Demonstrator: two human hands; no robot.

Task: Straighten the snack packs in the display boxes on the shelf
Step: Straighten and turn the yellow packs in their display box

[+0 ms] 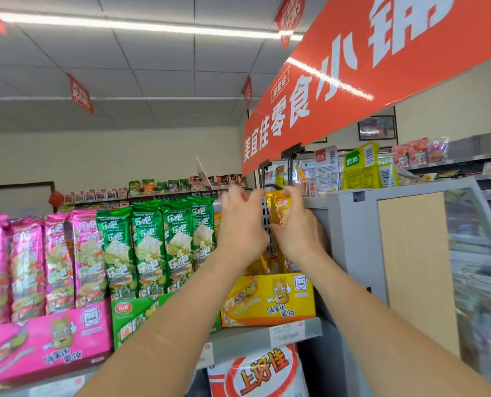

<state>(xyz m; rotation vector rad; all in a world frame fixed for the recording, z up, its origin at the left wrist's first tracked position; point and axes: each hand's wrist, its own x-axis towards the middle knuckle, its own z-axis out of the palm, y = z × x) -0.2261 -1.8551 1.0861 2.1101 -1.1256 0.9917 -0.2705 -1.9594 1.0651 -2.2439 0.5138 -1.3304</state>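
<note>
Your right hand [296, 224] has its fingers and thumb curled round the top of a yellow snack pack [280, 209], held upright above the yellow display box [270, 299] at the right end of the shelf [238, 336]. Your left hand [243, 222] is just beside it with its fingers curled toward the same pack. Its back faces the camera, so you cannot tell whether it pinches the pack or only hovers there. The step in hand looks like squaring up this last box: more yellow packs lean behind your wrists, largely hidden. The next move probably calls for seating the gripped pack straight down into the box, face forward, with the left hand steadying its neighbours so they do not topple. To the left, the green packs [158, 242] stand fairly even in the green display box [135, 316], and the pink packs [38, 262] rise from the pink display box [46, 348], which sits tilted at the shelf edge and may want attention after.
</note>
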